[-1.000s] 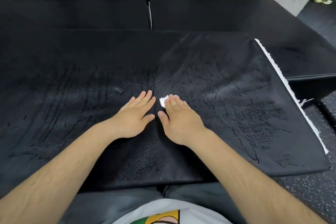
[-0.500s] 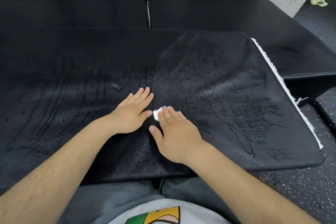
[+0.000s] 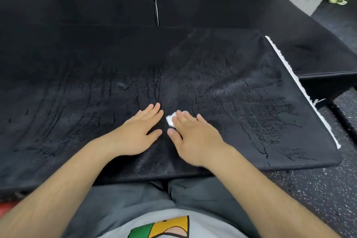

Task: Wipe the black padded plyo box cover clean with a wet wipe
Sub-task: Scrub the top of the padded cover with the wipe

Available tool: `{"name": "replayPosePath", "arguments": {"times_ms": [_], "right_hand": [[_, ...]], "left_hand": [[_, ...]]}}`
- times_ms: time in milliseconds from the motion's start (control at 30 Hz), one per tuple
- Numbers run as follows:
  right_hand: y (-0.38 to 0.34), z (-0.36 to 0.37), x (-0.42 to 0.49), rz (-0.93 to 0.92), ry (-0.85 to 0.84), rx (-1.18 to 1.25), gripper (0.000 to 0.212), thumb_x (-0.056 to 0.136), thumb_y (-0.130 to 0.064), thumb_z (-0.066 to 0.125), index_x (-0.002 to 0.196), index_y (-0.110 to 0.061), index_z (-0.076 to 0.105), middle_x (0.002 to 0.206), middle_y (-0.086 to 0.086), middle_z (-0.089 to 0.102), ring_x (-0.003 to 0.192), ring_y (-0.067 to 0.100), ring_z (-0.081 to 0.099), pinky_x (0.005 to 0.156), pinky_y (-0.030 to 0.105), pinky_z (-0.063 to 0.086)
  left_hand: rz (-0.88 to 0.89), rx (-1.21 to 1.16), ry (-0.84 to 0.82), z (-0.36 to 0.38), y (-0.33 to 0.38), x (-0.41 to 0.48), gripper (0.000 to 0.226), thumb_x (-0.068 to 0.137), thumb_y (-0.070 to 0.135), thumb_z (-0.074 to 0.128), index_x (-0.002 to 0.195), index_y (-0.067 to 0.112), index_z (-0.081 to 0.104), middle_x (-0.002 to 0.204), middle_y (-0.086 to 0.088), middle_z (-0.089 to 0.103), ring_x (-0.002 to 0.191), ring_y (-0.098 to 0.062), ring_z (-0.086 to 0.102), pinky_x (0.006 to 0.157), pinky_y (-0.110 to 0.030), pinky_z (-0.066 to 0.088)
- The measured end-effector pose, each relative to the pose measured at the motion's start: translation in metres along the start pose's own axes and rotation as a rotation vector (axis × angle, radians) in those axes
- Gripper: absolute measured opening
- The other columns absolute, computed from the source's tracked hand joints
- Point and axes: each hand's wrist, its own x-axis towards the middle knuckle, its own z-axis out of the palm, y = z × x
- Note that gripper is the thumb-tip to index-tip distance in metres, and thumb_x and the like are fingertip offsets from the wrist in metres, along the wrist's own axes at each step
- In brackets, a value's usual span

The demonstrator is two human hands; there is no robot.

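Left hand (image 3: 135, 133) and right hand (image 3: 195, 137) lie flat, fingers straight, on the plyo box cover (image 3: 251, 102); the right hand presses the wet wipe (image 3: 170, 120), which has slid nearer the cover's front edge.

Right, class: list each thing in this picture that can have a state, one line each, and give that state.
plyo box cover, lying flat, surface cracked and creased.
wet wipe, crumpled, mostly covered by fingers.
left hand, open, flat on the cover beside the wipe.
right hand, open, straight fingers pressing the wipe down.
white edging, exposed along the cover's right side.
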Motion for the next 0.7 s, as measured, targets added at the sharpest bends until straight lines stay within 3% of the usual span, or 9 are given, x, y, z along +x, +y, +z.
{"name": "replayPosePath", "arguments": {"times_ms": [100, 267, 467, 600, 700], "right_hand": [[0.002, -0.002, 0.022, 0.053, 0.019, 0.009, 0.063, 0.107, -0.046, 0.011, 0.161, -0.015, 0.003, 0.169, 0.0, -0.004, 0.154, 0.015, -0.008, 0.125, 0.039, -0.004], [-0.018, 0.002, -0.008, -0.01, -0.001, -0.049, 0.068, 0.103, -0.049, 0.001, 0.16, -0.015, 0.017, 0.168, 0.003, 0.01, 0.155, 0.018, 0.004, 0.126, 0.039, -0.001], [0.0, -0.007, 0.004, 0.0, 0.039, 0.018, 0.057, 0.109, -0.04, 0.015, 0.16, -0.016, 0.015, 0.169, 0.002, 0.007, 0.154, 0.015, 0.001, 0.125, 0.039, 0.0], [-0.01, -0.004, -0.018, -0.076, 0.029, 0.03, 0.053, 0.109, -0.038, 0.018, 0.157, -0.015, 0.025, 0.165, 0.004, 0.02, 0.152, 0.018, 0.01, 0.125, 0.039, 0.002], [-0.006, -0.005, -0.025, -0.087, 0.0, 0.033, 0.054, 0.109, -0.039, 0.016, 0.159, -0.019, 0.022, 0.167, -0.001, 0.014, 0.154, 0.013, 0.006, 0.124, 0.037, -0.001]], "left_hand": [[-0.004, 0.0, 0.011, 0.005, -0.002, 0.002, 0.064, 0.107, 0.037, 0.035, 0.159, 0.024, 0.001, 0.163, 0.015, -0.018, 0.147, 0.0, -0.022, 0.119, -0.021, -0.012], [0.02, -0.005, 0.045, 0.011, -0.008, -0.001, 0.064, 0.107, 0.038, 0.035, 0.159, 0.025, 0.002, 0.161, 0.018, -0.019, 0.146, 0.004, -0.022, 0.115, -0.017, -0.014], [0.014, 0.007, 0.064, 0.014, -0.008, 0.002, 0.063, 0.107, 0.039, 0.033, 0.159, 0.028, -0.001, 0.16, 0.02, -0.02, 0.144, 0.006, -0.024, 0.114, -0.015, -0.015], [0.012, 0.013, 0.065, 0.013, -0.005, 0.0, 0.062, 0.107, 0.038, 0.031, 0.159, 0.027, -0.001, 0.16, 0.019, -0.021, 0.144, 0.006, -0.024, 0.114, -0.016, -0.015], [0.005, 0.014, 0.075, 0.014, -0.003, 0.0, 0.062, 0.107, 0.037, 0.031, 0.159, 0.027, -0.001, 0.161, 0.018, -0.02, 0.145, 0.004, -0.024, 0.113, -0.016, -0.016]]}}
